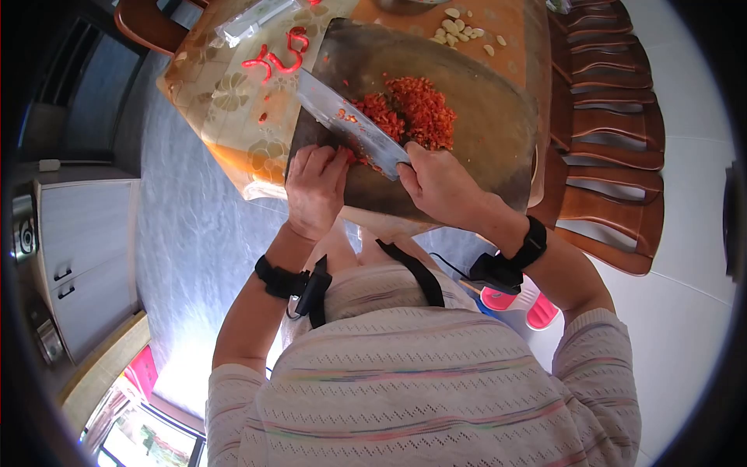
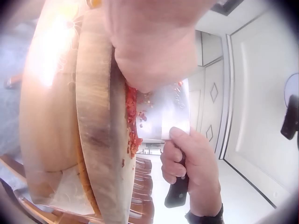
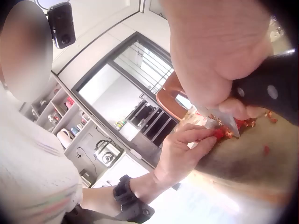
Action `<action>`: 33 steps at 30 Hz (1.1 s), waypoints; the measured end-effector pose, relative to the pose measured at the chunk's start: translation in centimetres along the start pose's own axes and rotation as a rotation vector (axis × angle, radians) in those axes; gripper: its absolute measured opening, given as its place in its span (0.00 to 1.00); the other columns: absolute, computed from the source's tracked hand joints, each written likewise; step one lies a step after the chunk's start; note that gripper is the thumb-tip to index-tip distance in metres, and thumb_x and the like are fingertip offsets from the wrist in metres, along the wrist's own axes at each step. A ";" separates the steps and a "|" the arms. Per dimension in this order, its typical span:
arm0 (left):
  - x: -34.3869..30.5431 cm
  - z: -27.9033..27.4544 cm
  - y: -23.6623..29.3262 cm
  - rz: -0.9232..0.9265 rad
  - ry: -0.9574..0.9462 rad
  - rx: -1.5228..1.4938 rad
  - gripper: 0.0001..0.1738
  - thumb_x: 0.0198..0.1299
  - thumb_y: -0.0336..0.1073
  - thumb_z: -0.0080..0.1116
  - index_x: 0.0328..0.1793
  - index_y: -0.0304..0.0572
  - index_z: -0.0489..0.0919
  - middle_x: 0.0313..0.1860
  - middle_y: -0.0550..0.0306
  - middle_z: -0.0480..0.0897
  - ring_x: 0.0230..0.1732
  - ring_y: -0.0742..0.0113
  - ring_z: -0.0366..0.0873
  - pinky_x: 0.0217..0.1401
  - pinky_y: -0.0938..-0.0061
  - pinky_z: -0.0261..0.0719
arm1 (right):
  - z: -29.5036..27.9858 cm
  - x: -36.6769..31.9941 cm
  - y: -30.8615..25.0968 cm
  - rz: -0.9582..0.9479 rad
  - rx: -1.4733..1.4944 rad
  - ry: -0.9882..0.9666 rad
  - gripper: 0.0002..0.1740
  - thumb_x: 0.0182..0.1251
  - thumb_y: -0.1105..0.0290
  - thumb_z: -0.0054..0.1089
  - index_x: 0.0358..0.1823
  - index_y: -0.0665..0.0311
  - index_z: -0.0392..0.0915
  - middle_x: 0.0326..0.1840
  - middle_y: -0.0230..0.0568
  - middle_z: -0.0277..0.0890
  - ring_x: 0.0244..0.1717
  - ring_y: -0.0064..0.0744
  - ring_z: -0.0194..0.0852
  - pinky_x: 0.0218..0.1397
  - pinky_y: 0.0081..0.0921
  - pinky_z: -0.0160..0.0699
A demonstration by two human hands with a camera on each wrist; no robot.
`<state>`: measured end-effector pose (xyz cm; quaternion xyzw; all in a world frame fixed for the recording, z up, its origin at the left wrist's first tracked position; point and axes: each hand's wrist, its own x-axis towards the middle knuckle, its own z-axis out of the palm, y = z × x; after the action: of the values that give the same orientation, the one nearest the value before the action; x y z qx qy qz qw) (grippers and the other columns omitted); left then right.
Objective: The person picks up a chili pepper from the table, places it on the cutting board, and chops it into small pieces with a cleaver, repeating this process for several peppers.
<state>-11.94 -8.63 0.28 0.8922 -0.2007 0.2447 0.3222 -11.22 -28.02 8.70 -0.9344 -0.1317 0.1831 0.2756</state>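
Note:
My right hand (image 1: 443, 183) grips the black handle (image 2: 176, 192) of a broad cleaver (image 1: 327, 97). The cleaver's blade, flecked with red bits, stands across the left part of a thick wooden chopping board (image 1: 498, 132). Close beside the edge, my left hand (image 1: 315, 187) holds red chili pepper (image 3: 219, 134) down on the board between curled fingers and thumb. Its fingertips lie near the blade. Finely chopped red chili (image 1: 426, 109) is heaped on the far side of the blade, and some bits cling to the steel.
Left of the board, whole red chilies (image 1: 294, 50) lie on the patterned tablecloth (image 1: 222, 93), with a clear plastic package (image 1: 257, 19) behind them. Peeled garlic cloves (image 1: 451, 33) are scattered beyond the board. Wooden chairs (image 1: 611, 148) line the right side.

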 end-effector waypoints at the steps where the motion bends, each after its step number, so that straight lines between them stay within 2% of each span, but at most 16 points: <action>1: 0.0 0.0 0.0 -0.005 0.002 -0.001 0.14 0.44 0.23 0.64 0.40 0.37 0.82 0.35 0.54 0.77 0.42 0.53 0.74 0.46 0.65 0.76 | 0.0 0.1 0.0 0.000 -0.003 -0.004 0.11 0.65 0.68 0.48 0.34 0.71 0.67 0.25 0.60 0.75 0.30 0.61 0.76 0.35 0.50 0.73; 4: 0.1 0.2 -0.3 -0.002 0.040 -0.012 0.13 0.44 0.23 0.64 0.39 0.37 0.83 0.34 0.54 0.77 0.40 0.53 0.75 0.45 0.66 0.76 | 0.2 0.6 -0.2 -0.017 -0.038 -0.056 0.11 0.65 0.68 0.48 0.34 0.71 0.67 0.25 0.59 0.75 0.29 0.60 0.75 0.34 0.49 0.72; 6: -0.2 0.4 -0.5 0.009 0.052 -0.023 0.12 0.45 0.26 0.64 0.39 0.39 0.82 0.34 0.57 0.77 0.41 0.55 0.75 0.46 0.65 0.75 | 1.0 0.9 -0.1 -0.041 -0.003 -0.014 0.11 0.65 0.70 0.50 0.31 0.72 0.65 0.22 0.61 0.71 0.27 0.61 0.74 0.30 0.45 0.71; 9: -0.3 -0.2 -0.1 -0.006 0.006 -0.020 0.12 0.45 0.25 0.63 0.39 0.39 0.82 0.34 0.56 0.77 0.41 0.55 0.75 0.46 0.65 0.74 | 2.4 0.0 0.7 -0.042 0.011 0.041 0.11 0.65 0.68 0.49 0.34 0.71 0.67 0.24 0.59 0.74 0.29 0.61 0.75 0.35 0.49 0.72; 13: -0.3 -0.7 -0.1 0.056 -0.016 0.028 0.13 0.44 0.24 0.62 0.39 0.39 0.82 0.35 0.56 0.77 0.40 0.55 0.75 0.45 0.67 0.76 | 2.1 -0.1 1.5 -0.024 0.071 0.066 0.10 0.64 0.68 0.49 0.34 0.71 0.67 0.24 0.60 0.75 0.30 0.61 0.75 0.34 0.49 0.73; 19: 0.8 0.8 -0.4 0.090 0.002 -0.028 0.14 0.43 0.22 0.61 0.40 0.40 0.82 0.34 0.57 0.77 0.40 0.57 0.75 0.41 0.70 0.78 | 0.3 -0.1 1.6 0.017 0.013 0.039 0.10 0.65 0.68 0.49 0.34 0.71 0.67 0.24 0.61 0.74 0.30 0.61 0.76 0.34 0.49 0.73; 21: 1.0 1.3 0.0 0.075 0.008 -0.053 0.14 0.42 0.22 0.61 0.39 0.39 0.82 0.34 0.57 0.78 0.40 0.57 0.76 0.40 0.71 0.78 | -0.1 -0.2 1.5 -0.014 -0.006 0.087 0.09 0.64 0.72 0.52 0.32 0.72 0.65 0.22 0.61 0.71 0.27 0.62 0.74 0.28 0.45 0.69; 25: 1.0 1.6 -0.1 0.069 0.035 -0.054 0.14 0.42 0.22 0.61 0.38 0.39 0.82 0.34 0.58 0.78 0.39 0.58 0.76 0.39 0.71 0.78 | -0.6 0.0 1.2 -0.061 -0.039 0.072 0.09 0.64 0.72 0.52 0.32 0.71 0.65 0.21 0.60 0.71 0.26 0.61 0.74 0.28 0.45 0.70; 28: 0.7 1.5 -0.1 0.065 0.046 -0.087 0.14 0.41 0.21 0.61 0.37 0.40 0.82 0.33 0.58 0.78 0.39 0.58 0.76 0.39 0.71 0.78 | 0.1 0.4 0.8 -0.010 -0.096 -0.022 0.10 0.64 0.69 0.49 0.33 0.71 0.67 0.23 0.59 0.74 0.29 0.61 0.76 0.34 0.50 0.73; 33: 1.0 1.6 -0.2 0.075 0.054 -0.091 0.13 0.41 0.21 0.62 0.36 0.40 0.82 0.32 0.58 0.78 0.38 0.58 0.76 0.39 0.70 0.78 | 0.6 0.3 1.6 -0.004 0.001 0.061 0.10 0.64 0.69 0.48 0.34 0.71 0.66 0.23 0.59 0.74 0.30 0.61 0.75 0.34 0.51 0.72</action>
<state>-10.63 -9.76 -0.29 0.8616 -0.2359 0.2715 0.3583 -10.94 -28.88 7.22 -0.9392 -0.1249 0.1540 0.2803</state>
